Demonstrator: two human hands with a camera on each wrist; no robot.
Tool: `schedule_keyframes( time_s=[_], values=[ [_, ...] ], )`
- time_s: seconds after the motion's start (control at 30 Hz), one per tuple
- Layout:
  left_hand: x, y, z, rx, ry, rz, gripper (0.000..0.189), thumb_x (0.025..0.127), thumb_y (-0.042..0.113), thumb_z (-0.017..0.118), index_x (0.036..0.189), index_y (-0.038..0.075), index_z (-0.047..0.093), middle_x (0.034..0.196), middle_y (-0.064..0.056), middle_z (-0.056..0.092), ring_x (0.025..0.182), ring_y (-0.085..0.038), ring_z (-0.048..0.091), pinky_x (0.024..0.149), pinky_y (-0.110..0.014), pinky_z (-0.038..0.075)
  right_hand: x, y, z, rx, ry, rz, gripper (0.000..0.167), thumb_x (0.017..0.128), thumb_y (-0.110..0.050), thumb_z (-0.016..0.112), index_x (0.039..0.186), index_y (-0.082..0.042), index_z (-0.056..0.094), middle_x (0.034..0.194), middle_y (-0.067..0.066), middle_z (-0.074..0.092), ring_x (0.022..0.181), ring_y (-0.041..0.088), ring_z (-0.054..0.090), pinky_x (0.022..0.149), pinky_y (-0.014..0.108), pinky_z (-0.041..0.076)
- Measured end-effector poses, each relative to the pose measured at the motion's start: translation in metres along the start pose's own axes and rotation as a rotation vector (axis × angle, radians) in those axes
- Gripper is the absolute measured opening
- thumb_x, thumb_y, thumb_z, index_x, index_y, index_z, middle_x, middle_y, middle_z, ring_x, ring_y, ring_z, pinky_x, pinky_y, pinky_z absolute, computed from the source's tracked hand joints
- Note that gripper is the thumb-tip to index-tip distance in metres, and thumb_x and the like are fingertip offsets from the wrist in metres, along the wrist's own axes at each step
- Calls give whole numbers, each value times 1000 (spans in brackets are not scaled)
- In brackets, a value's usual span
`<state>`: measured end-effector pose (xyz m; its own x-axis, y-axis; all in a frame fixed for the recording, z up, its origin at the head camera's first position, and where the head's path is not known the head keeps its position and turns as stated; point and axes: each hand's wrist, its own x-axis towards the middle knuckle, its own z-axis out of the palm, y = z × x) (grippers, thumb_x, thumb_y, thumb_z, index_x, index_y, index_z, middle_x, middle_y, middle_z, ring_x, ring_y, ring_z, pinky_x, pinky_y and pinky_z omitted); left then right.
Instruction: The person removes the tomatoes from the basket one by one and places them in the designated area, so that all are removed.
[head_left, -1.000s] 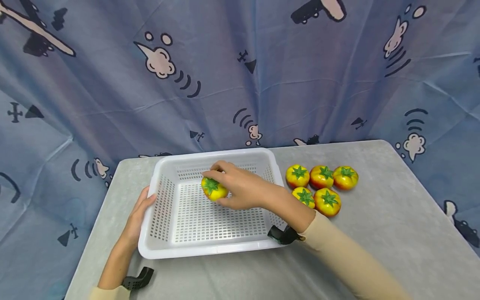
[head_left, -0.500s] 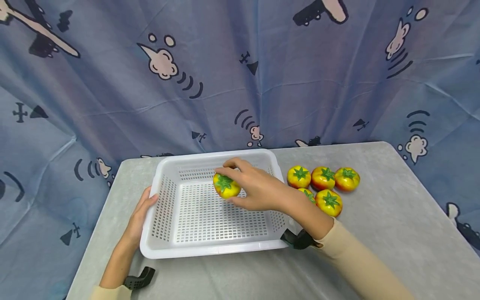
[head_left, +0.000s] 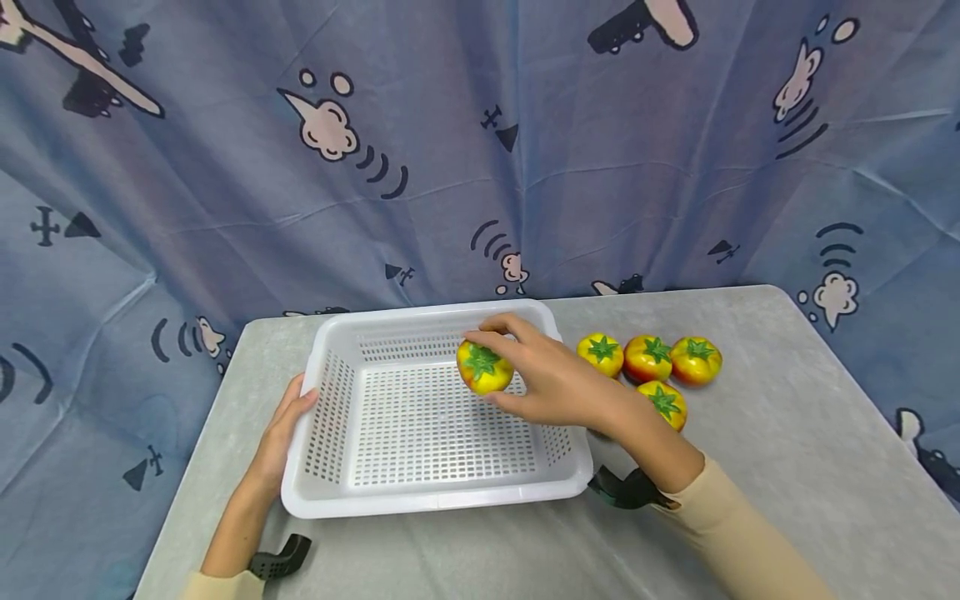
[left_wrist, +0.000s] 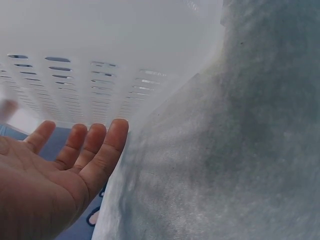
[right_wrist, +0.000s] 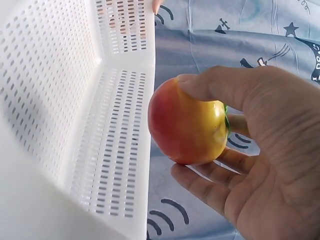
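My right hand (head_left: pixel 551 375) holds a yellow-red tomato (head_left: pixel 484 368) with a green star-shaped top, above the right half of a white plastic basket (head_left: pixel 438 501). In the right wrist view, thumb and fingers curl round the tomato (right_wrist: pixel 187 122), its red underside toward the camera. At the basket's left side, my left hand (head_left: pixel 281 429) grips the rim, thumb over the edge and fingers along the outer wall. Seen from the left wrist, these fingers (left_wrist: pixel 102 157) lie against the slotted wall.
More tomatoes (head_left: pixel 695 361) rest on the grey table (head_left: pixel 787 433) right of the basket, some partly hidden by my right arm. A blue patterned curtain (head_left: pixel 450 150) hangs behind the table's back edge.
My right hand has moved right and carries the tomato from the middle of the basket toward its right side. The left hand stays on the rim.
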<state>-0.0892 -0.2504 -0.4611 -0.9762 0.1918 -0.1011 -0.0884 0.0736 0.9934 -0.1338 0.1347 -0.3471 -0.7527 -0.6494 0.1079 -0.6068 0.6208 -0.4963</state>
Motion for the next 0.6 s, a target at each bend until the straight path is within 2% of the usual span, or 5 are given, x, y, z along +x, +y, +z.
schedule_keyframes(
  time_s=[0.3, 0.6],
  values=[
    [-1, 0, 0, 10, 5, 1, 53, 116, 39, 27, 164, 19, 20, 147, -14, 43, 119, -21, 58, 94, -32, 54, -13, 5, -8, 40, 15, 42, 75, 90, -24, 86, 157, -24, 50, 154, 4, 48, 132, 25, 57, 108, 46, 57],
    [0, -1, 0, 10, 1, 3, 53, 115, 38, 26, 165, 20, 18, 149, -14, 41, 121, -21, 56, 95, -33, 53, -27, 9, -15, 27, 42, 48, 75, 91, -26, 85, 157, -21, 49, 158, 5, 45, 138, 26, 55, 112, 51, 53]
  ],
)
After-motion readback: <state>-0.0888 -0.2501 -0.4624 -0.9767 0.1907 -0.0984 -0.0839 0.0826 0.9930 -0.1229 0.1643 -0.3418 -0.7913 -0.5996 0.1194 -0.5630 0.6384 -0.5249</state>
